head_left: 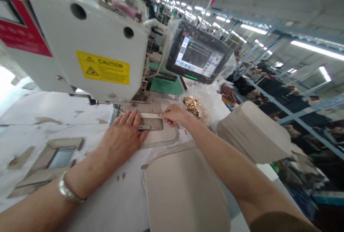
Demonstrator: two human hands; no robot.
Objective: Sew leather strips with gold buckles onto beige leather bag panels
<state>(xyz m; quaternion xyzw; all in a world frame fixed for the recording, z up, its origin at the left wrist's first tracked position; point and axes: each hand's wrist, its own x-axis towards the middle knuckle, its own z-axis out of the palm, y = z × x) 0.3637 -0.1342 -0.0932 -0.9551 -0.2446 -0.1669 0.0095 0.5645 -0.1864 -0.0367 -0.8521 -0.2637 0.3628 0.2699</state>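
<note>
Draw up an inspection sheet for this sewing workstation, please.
Surface: white tabletop with brown patches.
Job's things: beige strip and rounded beige panel at the sewing machine.
Clutter: gold-coloured metal pieces in clear plastic; near panel stack, right-hand panel stack.
Hands: left hand flat at the strip's left end; right hand pinching its right end.
Cables: thin pale cable or tube beside the machine head.
Surroundings: lit control screen, metal racks, ceiling lights.

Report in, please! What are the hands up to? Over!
Left hand palm-down at pale strip; right hand pinching strip's right end. Strip's middle uncovered. White machine close beyond.
</note>
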